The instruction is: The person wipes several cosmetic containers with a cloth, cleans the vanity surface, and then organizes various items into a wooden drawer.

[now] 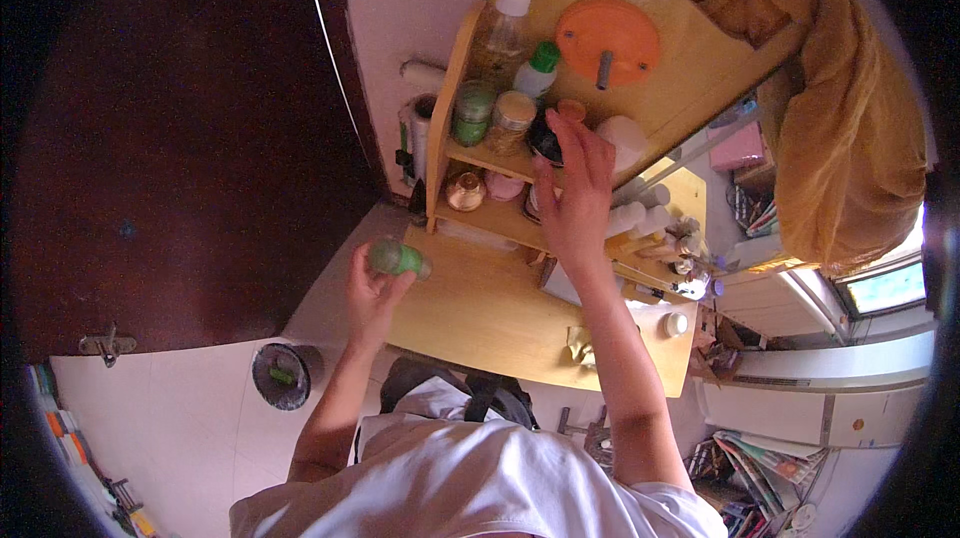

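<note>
My left hand [372,296] is closed round a small green bottle [397,259], held in the air left of the wooden shelf unit. My right hand [580,188] reaches to the top shelf, its fingers bent round a dark round jar [544,141] that they partly hide. To the left of that jar stand a clear jar with tan contents [513,123] and a green jar [473,115]. Behind them are a white bottle with a green cap [538,70] and a clear pump bottle [503,33]. A pale rounded item [622,141] is just right of my fingers.
Below, a lower shelf bears a gold round container [465,191] and a pink one [503,185]. An orange oval plate [608,41] is fixed to the backboard. The mirror [735,163] and brown cloth [850,148] flank the right. A bin [282,376] stands on the floor.
</note>
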### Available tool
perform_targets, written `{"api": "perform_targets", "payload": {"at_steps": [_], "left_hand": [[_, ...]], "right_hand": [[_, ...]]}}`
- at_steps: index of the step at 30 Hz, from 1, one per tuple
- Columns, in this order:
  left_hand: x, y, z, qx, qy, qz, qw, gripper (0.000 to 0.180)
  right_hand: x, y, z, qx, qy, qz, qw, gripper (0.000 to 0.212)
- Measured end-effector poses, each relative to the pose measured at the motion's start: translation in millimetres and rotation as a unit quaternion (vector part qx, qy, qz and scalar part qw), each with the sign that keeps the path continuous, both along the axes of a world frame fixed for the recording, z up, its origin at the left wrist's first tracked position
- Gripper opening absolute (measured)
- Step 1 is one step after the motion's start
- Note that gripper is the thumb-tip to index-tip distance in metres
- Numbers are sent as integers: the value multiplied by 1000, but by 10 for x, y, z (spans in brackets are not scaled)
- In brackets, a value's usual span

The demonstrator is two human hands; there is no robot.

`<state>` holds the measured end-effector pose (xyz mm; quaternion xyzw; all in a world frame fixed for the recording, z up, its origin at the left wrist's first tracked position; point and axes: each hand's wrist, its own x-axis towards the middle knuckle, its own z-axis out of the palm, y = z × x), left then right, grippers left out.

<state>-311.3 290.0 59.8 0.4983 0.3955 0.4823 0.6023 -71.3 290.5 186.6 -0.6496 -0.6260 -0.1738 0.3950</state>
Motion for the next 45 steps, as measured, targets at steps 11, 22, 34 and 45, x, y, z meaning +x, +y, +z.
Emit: {"api": "perform_targets", "payload": {"at_steps": [11, 22, 34, 45], "left_hand": [[236, 42, 224, 37, -9, -44, 998, 55], [337, 125, 249, 76, -42, -45, 995, 57], [352, 86, 331, 53, -34, -86, 994, 55], [1196, 586, 1108, 408, 145, 63, 899, 53]], "right_hand": [[-9, 358, -111, -7, -52, -11, 999, 46], [-81, -688, -583, -226, 189, 51, 954, 48], [194, -70, -1616, -164, -35, -95, 981, 53], [38, -214, -1337, -140, -4, -57, 989, 50]]}}
